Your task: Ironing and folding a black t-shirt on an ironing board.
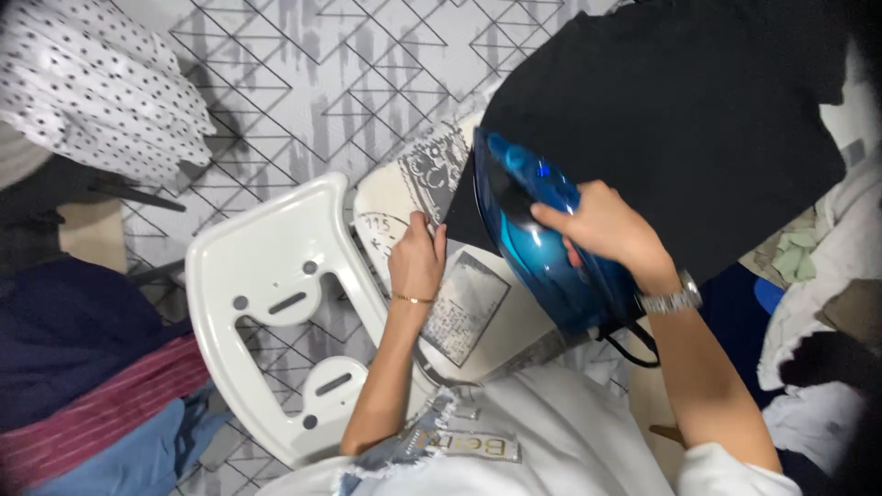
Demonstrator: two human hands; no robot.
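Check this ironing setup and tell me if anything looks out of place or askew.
Nothing looks damaged or spilled. The black garment lies only partly on the ironing board, most of it hanging off the far end. The right hand grips the blue iron; the left hand rests on the board's cover.

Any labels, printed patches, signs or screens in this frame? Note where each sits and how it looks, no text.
Label patch: on the person's white top, bottom centre; pale rectangle, gold lettering.
Stamp-like prints: on the cream ironing-board cover beside the left hand; grey-black rectangles.
No screens or signs.
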